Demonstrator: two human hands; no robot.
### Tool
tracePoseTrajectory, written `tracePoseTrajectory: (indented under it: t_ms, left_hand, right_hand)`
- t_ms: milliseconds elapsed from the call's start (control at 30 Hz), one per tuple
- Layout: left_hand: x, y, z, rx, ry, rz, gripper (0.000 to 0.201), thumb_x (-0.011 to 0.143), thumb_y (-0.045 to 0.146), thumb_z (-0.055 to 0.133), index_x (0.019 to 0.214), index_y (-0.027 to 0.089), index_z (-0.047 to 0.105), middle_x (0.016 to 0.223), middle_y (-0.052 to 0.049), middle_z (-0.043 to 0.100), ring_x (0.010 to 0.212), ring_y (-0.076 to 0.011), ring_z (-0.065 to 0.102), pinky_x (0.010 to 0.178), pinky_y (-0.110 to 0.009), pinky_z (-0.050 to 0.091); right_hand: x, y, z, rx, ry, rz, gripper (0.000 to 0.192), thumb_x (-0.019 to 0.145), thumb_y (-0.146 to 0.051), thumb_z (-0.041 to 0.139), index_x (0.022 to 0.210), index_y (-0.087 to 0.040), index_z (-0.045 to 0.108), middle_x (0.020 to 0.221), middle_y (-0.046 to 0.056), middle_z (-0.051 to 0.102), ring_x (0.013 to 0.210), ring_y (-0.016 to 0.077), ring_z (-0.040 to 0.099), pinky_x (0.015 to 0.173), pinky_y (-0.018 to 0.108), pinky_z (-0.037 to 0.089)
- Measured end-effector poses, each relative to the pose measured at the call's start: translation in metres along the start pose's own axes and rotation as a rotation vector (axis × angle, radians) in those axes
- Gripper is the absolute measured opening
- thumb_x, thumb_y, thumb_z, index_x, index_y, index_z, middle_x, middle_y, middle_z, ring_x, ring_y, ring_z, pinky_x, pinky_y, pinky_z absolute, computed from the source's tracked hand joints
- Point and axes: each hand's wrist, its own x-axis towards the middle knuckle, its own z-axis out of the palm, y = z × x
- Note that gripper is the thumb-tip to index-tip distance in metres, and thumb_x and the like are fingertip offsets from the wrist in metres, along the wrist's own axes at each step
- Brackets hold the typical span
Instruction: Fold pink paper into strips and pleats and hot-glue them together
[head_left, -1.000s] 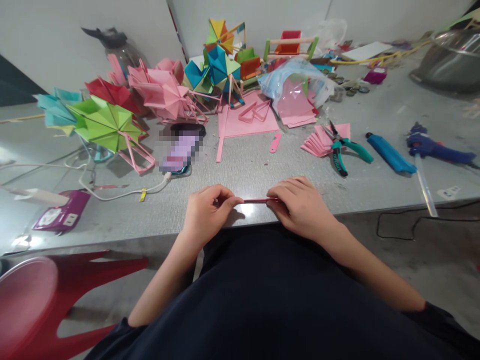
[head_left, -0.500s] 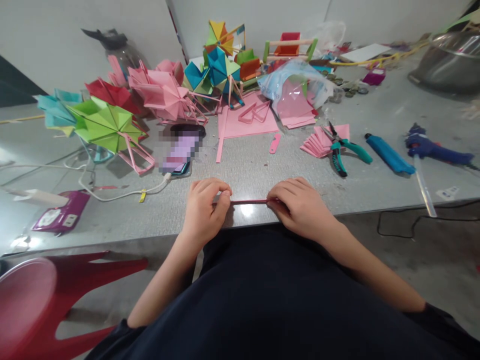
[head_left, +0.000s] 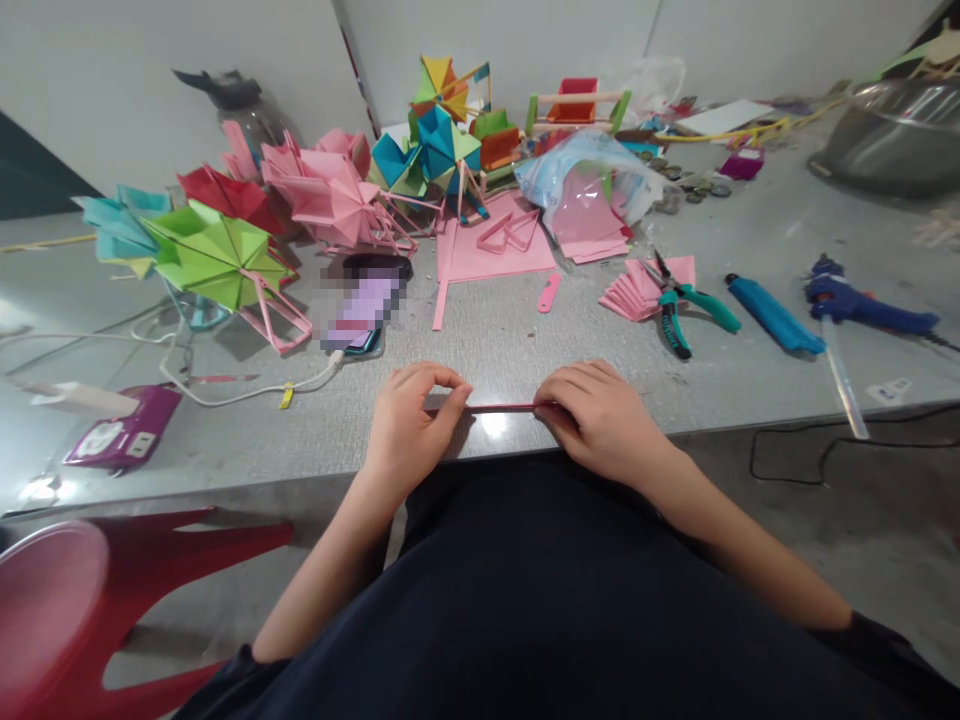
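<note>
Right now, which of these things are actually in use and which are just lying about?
In use:
left hand
right hand
thin pink strip, pinched at both ends

Lying about:
pliers
glue gun
green paper wheel
pink sheet

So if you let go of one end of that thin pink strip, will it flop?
Probably a little. The pink strip looks thin and narrow like folded paper, so likely light and bendy. It runs straight between the left hand and right hand, so the folds may stiffen it somewhat.

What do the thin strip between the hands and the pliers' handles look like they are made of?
The pink strip, pinched by the left hand and right hand, looks like matte folded paper. The pliers handles seem teal rubber or plastic, slightly glossy.
</note>
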Motion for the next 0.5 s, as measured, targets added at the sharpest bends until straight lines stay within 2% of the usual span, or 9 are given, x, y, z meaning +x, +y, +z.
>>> tracePoseTrajectory:
  t_ms: [300,500]
  left_hand:
    - [0.0002,0.0003,-0.0005,0.014,-0.021,-0.018,0.024,0.107,0.027,0.052,0.094,0.022,0.071,0.096,-0.008,0.082,0.094,-0.0243,0.076,0.091,-0.043,0.057]
    - [-0.0016,-0.0005,0.0008,-0.029,-0.015,-0.025,0.011,0.101,0.025,0.065,0.094,0.023,0.073,0.098,-0.007,0.082,0.095,-0.0238,0.076,0.089,-0.041,0.059]
  right_hand:
    - [-0.0004,-0.0007,0.0005,0.011,0.005,0.018,0.022,0.111,-0.026,0.056,0.095,-0.021,0.07,0.095,0.009,0.077,0.09,0.0246,0.066,0.086,0.039,0.044]
    - [-0.0006,-0.0007,0.0005,0.006,0.001,0.019,0.022,0.111,-0.026,0.056,0.095,-0.022,0.07,0.095,0.009,0.077,0.09,0.0247,0.066,0.086,0.039,0.044]
